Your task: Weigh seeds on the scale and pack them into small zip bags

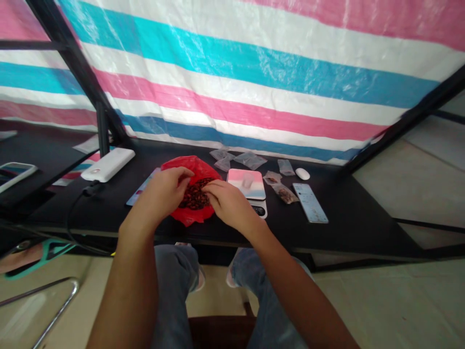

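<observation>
Forearms (130,281): bare, nearest the camera, both reaching forward to the table edge, above denim-clad knees (174,276).
Left hand (167,190): at the left side of the bag, fingers curled toward the thumb in a narrow shape; cannot tell whether film or a piece is between them.
Right hand (229,202): at the bag's right side, fingertips bunched over the edge of the contents; cannot tell if anything is pinched.
Red bag (195,167): on the black table (348,213), between the hands, mouth spread open, rim crumpled outward.
Dark pieces (195,198): small, glossy, brown to reddish, heaped inside the bag; kind not clear at this blur.
Handling, bag: judged light, limp and slippery, easily torn or tipped; best grip probably a gathered fold of rim.
Handling, pieces: judged light singly, hard, smooth, apt to roll; thumb and fingertip across the middle should suit.
Scale (236,178): just right of the bag, pastel top, small clear object (247,181) on it.
Pouches: clear ones (250,160) behind the scale; a filled one (286,195) beside the phone (310,203).
Far right: white oval object (302,173), near the phone.
Left of bag: white block (109,165), cable at its near end.
</observation>
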Motion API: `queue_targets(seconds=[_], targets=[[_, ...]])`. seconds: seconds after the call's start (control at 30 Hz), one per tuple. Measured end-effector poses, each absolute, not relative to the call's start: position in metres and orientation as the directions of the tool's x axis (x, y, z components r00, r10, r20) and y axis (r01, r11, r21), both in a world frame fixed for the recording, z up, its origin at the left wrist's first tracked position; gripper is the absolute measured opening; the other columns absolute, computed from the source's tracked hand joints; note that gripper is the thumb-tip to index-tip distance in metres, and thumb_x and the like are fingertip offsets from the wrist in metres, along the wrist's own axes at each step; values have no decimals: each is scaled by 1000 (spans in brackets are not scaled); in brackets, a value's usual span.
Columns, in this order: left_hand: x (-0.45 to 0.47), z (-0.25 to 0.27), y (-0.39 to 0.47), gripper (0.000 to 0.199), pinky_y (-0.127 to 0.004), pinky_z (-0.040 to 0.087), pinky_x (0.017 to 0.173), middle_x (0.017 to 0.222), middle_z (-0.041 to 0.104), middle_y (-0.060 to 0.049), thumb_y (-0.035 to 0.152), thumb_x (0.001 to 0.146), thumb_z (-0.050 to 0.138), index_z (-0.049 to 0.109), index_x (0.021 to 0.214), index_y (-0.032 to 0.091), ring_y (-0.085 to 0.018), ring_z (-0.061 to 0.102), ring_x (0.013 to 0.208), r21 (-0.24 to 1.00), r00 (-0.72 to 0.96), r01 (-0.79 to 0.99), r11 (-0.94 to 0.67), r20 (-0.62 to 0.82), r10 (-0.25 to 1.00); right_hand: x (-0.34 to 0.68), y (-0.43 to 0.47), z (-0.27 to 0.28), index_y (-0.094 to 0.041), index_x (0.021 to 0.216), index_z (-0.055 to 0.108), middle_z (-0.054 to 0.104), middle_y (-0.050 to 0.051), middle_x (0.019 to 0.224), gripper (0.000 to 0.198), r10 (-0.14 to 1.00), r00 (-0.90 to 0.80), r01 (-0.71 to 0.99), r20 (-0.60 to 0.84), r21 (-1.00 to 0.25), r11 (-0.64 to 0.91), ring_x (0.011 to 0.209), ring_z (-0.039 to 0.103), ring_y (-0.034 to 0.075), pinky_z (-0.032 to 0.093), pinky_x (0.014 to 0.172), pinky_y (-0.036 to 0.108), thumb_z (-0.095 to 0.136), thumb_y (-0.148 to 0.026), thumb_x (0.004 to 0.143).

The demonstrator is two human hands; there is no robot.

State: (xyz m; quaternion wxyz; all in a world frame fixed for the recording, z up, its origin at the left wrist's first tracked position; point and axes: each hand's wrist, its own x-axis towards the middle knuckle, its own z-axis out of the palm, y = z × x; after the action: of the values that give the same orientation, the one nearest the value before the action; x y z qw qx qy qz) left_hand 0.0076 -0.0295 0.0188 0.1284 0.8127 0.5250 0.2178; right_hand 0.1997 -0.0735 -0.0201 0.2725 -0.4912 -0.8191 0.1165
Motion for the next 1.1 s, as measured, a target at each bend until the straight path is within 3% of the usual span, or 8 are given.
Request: queue_targets(seconds=[0.07,0.17,0.3,0.4,0.6,0.73,0.93,1.1], targets=[[5,7,-24,32,-37,54,102,118,79,-11,21,92,51,76,112,18,-28,74,110,396,416,809,-434,136,899,193,-57,-17,-11,124,72,73,16,129,27,872,-408,750,269,-445,489,121,67,25,50,107,38,61,-15,99],[2,-9,-18,41,-34,53,106,130,75,-13,16,82,59,72,121,17,-27,71,121,408,506,783,-470,22,862,181,-35,-13,-11,127,71,71,17,135,41,864,-487,777,127,-389,495,126,65,29,50,107,39,78,-20,87],[0,-15,-17,43,-31,56,100,129,77,-11,15,81,62,72,122,18,-26,73,116,489,509,763,-423,-51,860,173,-20,-1,-12,123,75,77,16,128,36,840,-540,804,-63,-337,491,117,71,27,52,98,33,77,-20,88],[3,-14,-17,37,-31,57,94,122,80,-11,19,82,67,74,118,20,-27,75,111,497,448,784,-372,-39,893,173,-18,10,-15,122,77,79,14,122,31,850,-513,839,-114,-278,469,112,74,24,52,91,28,72,-14,91],[8,-13,-15,27,-33,57,89,111,81,-11,24,84,69,78,109,20,-29,76,103,414,366,847,-333,-1,931,177,-18,23,-15,114,81,81,14,116,26,864,-486,871,-131,-155,466,106,75,25,50,82,28,64,-12,94],[10,-12,-15,29,-35,57,89,115,80,-14,25,88,66,76,113,16,-29,75,104,390,378,852,-349,2,926,182,-13,26,-14,108,83,82,15,109,25,867,-488,871,-102,-115,477,96,75,25,48,76,30,64,-11,93],[17,-15,-17,40,-37,56,96,126,76,-15,30,85,73,75,123,18,-31,72,112,378,434,824,-422,57,899,194,-5,27,-18,107,85,83,10,104,25,850,-526,838,-24,-186,513,89,72,20,45,78,29,66,-12,91],[20,-20,-16,34,-40,54,97,123,77,-15,28,92,66,76,122,18,-32,72,112,391,448,814,-429,48,893,206,-4,31,-15,103,85,82,8,92,24,835,-550,794,9,-304,526,78,68,16,43,74,27,68,-8,88]])
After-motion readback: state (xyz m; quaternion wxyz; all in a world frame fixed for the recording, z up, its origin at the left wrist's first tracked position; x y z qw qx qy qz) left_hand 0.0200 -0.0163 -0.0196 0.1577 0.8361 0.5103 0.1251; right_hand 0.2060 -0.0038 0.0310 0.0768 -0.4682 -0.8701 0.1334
